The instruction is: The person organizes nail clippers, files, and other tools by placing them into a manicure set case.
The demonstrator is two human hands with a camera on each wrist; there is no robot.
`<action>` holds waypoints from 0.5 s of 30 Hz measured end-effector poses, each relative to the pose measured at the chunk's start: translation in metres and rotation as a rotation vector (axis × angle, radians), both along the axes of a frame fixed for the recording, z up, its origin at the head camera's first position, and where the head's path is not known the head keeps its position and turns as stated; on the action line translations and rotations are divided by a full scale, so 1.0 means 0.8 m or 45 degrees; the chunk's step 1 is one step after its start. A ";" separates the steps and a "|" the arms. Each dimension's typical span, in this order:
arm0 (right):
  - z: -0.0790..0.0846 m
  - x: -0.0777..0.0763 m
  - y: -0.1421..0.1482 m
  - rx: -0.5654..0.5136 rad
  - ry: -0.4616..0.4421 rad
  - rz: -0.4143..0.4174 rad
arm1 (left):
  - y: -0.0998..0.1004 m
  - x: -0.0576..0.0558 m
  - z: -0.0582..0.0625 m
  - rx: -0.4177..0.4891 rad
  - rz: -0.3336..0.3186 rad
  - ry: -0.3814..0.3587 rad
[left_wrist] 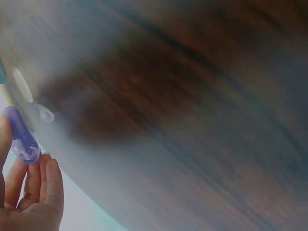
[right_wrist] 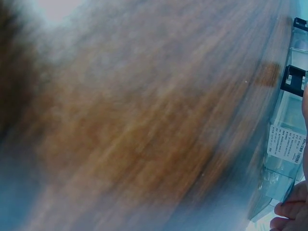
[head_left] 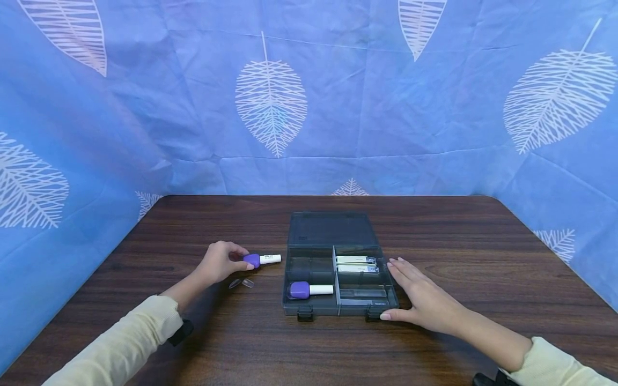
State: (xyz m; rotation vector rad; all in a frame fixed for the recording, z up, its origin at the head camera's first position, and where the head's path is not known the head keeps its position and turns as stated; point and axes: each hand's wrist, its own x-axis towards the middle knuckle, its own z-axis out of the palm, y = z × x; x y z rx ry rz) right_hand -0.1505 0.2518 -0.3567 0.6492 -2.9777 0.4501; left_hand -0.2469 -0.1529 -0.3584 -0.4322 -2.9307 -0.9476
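Observation:
My left hand (head_left: 222,261) pinches a purple nail polish bottle (head_left: 251,260) with a white cap, held to the left of the box with the cap pointing right. In the left wrist view, the thumb is against the same bottle (left_wrist: 22,137). A dark translucent divided box (head_left: 309,310) lies with its lid back. Against its right side rests my right hand (head_left: 429,300), fingers extended and thumb near the front latch. A second purple nail polish bottle (head_left: 300,290) lies in the front left compartment. Two nail clippers (head_left: 356,268) lie in the rear right one.
Two small clear pieces, like false nails (head_left: 248,283), lie on the wooden table (head_left: 232,338) below the left hand. Flat strip-like items (head_left: 362,302) are in the front right compartment. A label (right_wrist: 286,143) shows on the box in the right wrist view.

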 end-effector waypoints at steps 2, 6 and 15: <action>0.000 0.000 0.000 -0.001 -0.003 0.000 | -0.001 0.002 0.002 0.024 -0.006 0.012; 0.000 0.000 0.000 -0.004 -0.010 -0.002 | -0.001 0.004 0.005 0.087 -0.021 0.027; 0.001 0.000 0.000 -0.010 -0.009 0.001 | 0.012 0.018 0.017 0.221 -0.009 0.046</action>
